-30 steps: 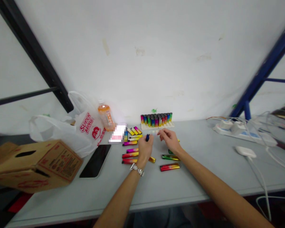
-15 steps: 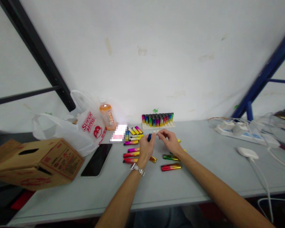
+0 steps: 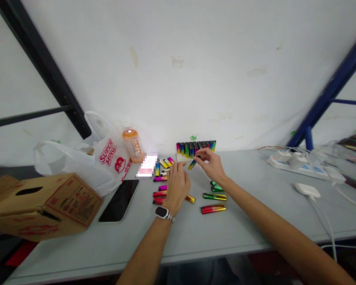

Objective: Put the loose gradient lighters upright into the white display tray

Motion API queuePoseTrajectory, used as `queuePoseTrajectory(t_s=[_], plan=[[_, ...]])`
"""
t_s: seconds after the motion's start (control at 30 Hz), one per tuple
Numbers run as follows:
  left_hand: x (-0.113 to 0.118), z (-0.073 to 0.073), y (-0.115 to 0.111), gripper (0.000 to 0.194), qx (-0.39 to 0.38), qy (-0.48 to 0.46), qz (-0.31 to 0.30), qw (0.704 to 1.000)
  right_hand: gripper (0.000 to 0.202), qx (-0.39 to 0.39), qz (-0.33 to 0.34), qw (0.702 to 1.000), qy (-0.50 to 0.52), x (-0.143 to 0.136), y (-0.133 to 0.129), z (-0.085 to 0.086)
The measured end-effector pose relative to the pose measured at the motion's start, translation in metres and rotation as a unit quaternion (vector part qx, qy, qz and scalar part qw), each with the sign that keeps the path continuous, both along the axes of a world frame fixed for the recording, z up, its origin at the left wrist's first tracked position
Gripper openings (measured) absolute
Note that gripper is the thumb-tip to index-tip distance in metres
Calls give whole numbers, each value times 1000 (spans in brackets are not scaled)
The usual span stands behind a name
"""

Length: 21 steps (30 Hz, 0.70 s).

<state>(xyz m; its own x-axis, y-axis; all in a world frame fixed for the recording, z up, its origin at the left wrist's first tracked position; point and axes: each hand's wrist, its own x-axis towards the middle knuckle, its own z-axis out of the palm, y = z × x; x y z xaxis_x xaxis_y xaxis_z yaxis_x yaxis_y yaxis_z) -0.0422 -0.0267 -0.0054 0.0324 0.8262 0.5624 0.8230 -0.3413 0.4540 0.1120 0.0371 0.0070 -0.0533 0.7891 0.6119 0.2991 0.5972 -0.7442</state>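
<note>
My right hand (image 3: 211, 163) pinches a blue and yellow lighter (image 3: 192, 165) by its dark top, tilted in front of the white rack (image 3: 180, 158). Several colourful lighters (image 3: 182, 149) stand upright in that rack, partly covered by my right fingers. My left hand (image 3: 178, 183) reaches over the loose lighters on the table, back up and fingers stretched forward; whether its fingertips touch one is hidden. Left of it lie a magenta lighter (image 3: 159, 179) and a red lighter (image 3: 159, 194). Under my right forearm lie a green lighter (image 3: 215, 196) and a red and gold lighter (image 3: 213, 208).
At the left are a cardboard box (image 3: 62, 206), a white plastic bag (image 3: 77, 162), a phone (image 3: 119, 201) and an orange drink bottle (image 3: 132, 144). A power strip (image 3: 305, 168) and a white charger (image 3: 307, 190) with cables lie at the right. The wall rises behind the table (image 3: 255, 221).
The lighter has passed from my left hand to my right, which has moved toward the rack. My left hand has dropped back toward the loose lighters and turned palm down.
</note>
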Motion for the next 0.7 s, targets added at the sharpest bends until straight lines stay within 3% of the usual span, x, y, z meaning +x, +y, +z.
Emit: queuePoseTrajectory(t_s=[0.13,0.23,0.37,0.5,0.63,0.7], plan=[[4,-4,-5,29,-35,166,14,985,4,51,-36,987,-149,-6,39,15],[13,-9,-2,28,-43,217,25,975,4,64,-52,963,-255,-17,57,24],[20,-12,15,27,-40,230,51,971,8,43,-60,933,-352,-31,65,31],[22,-6,34,31,-29,206,51,977,11,16,-63,922,-383,-36,70,35],[9,8,38,32,-39,172,54,983,13,-5,-51,915,-401,-35,75,38],[-5,14,33,30,-54,188,8,981,16,18,-57,906,-420,-33,75,38]])
